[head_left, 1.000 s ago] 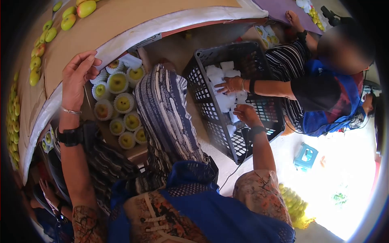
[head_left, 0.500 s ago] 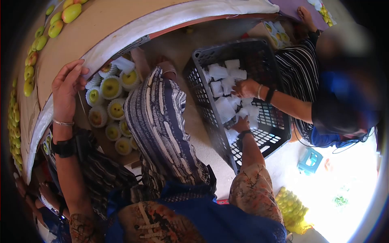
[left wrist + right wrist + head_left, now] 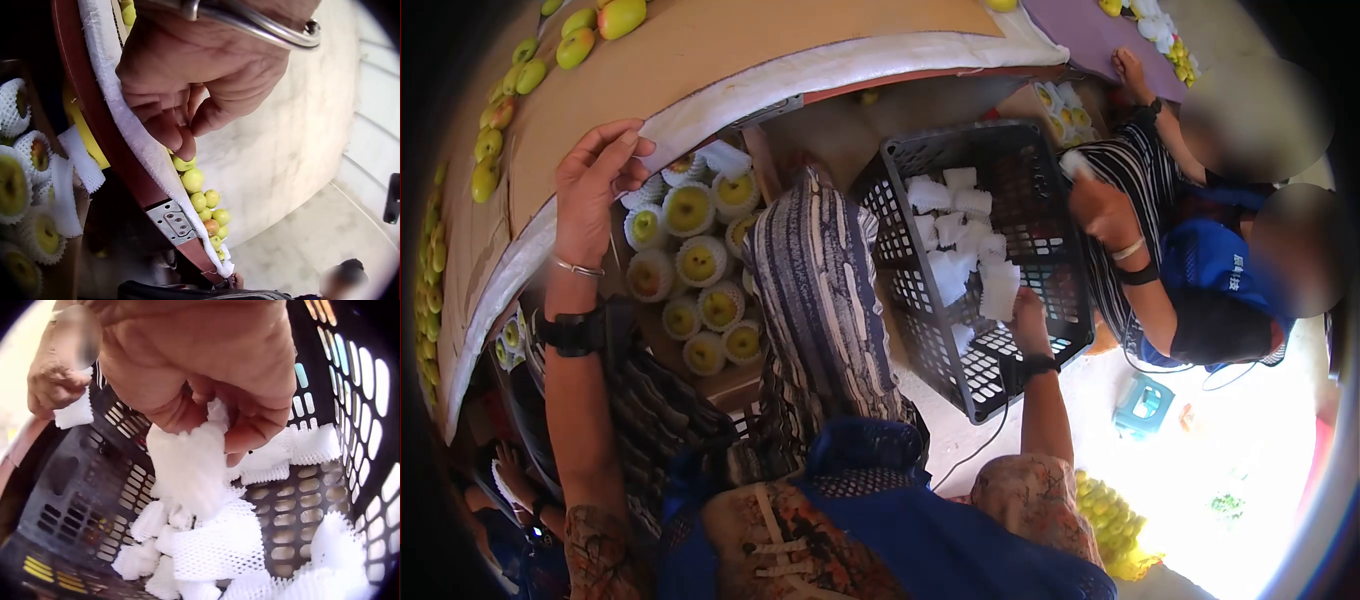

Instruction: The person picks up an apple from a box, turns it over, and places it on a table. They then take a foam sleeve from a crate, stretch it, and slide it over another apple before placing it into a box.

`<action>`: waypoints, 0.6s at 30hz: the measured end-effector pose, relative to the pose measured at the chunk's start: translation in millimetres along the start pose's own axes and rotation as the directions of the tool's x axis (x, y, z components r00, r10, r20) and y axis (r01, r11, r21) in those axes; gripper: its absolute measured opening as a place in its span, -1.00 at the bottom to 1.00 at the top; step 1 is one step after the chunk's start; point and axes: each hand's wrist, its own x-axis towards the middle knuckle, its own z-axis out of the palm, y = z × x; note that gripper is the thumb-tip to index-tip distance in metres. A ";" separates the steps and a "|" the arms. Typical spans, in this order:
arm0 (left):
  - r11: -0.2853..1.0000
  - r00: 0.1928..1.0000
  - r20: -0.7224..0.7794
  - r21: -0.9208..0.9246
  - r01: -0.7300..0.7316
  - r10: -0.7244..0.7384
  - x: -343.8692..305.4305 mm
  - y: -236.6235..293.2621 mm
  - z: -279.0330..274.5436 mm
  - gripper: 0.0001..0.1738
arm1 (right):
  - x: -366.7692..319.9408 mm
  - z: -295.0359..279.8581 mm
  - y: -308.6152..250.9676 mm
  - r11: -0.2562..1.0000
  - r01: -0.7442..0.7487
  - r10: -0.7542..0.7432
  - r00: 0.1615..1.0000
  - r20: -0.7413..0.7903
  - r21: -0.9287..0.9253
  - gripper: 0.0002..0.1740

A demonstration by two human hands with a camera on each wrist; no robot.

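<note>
My right hand (image 3: 1030,322) pinches a white foam fruit net (image 3: 187,465) between thumb and fingers, over the black plastic crate (image 3: 1055,235). Beneath it in the crate lie several loose foam nets (image 3: 219,547). My left hand (image 3: 600,190) hovers by the white padded edge (image 3: 730,105) of the table, fingers loosely curled with nothing between them. Below that hand, a cardboard box holds several yellow-green apples (image 3: 688,208), each in its own foam net.
Another person's hand (image 3: 1105,212) holds a foam net past the crate's far side. Loose apples (image 3: 576,47) line the tabletop. On the floor at the right are a teal stool (image 3: 1144,405) and a yellow net bag of fruit (image 3: 1112,525).
My right hand has come up from among the nets, now with one foam net. The other person's hand has left the crate with a net. My left hand stays by the table edge.
</note>
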 end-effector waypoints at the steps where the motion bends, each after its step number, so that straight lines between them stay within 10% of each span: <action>1: 1.000 1.000 0.015 -0.005 -0.011 0.011 -1.8 0.9 -0.3 -0.73 | -10.0 3.9 -11.4 0.997 0.055 -0.062 0.992 0.114 0.061 -0.79; 7: 0.996 0.974 0.211 -0.057 -0.069 0.079 -17.8 5.1 9.4 -0.76 | -56.3 63.1 -116.6 0.946 0.267 -0.319 0.874 0.367 0.186 -0.82; 13: 0.990 0.922 0.383 -0.139 0.004 0.050 -41.6 32.9 23.9 -0.71 | -119.1 176.3 -228.5 0.831 0.504 -0.523 0.567 0.636 0.234 -0.75; 18: 0.934 0.907 0.411 -0.352 0.065 0.092 -45.7 31.5 20.3 -0.56 | -196.7 275.0 -276.3 0.359 0.933 -0.672 0.273 0.689 -0.019 -0.75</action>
